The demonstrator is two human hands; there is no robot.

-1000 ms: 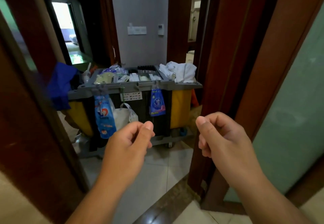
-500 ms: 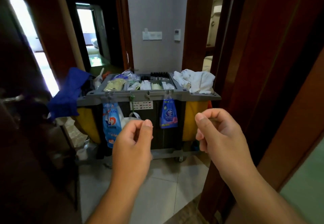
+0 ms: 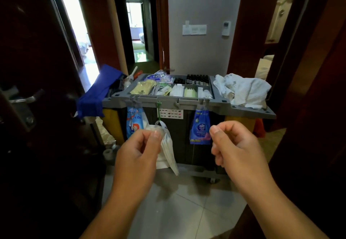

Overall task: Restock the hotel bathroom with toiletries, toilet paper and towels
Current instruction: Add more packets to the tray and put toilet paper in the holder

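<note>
A grey housekeeping cart (image 3: 187, 101) stands in the corridor straight ahead. Its top tray holds compartments of small toiletry packets (image 3: 177, 89) and a row of dark bottles (image 3: 197, 79). A heap of white towels (image 3: 243, 91) lies on the cart's right end. My left hand (image 3: 137, 150) and my right hand (image 3: 236, 149) are raised side by side short of the cart's front, fingers curled in with thumb against forefinger, holding nothing. No toilet paper is identifiable in this view.
Two blue refill packs (image 3: 200, 128) (image 3: 133, 122) and a white plastic bag (image 3: 167, 145) hang from the cart's front. A blue cloth (image 3: 97, 96) drapes its left end. A dark door with a lever handle (image 3: 24, 98) is at my left, a wooden door frame (image 3: 309, 89) at my right.
The view has advanced through the doorway, so the cart is closer and larger. Both hands have stayed raised and curled in the same pose.
</note>
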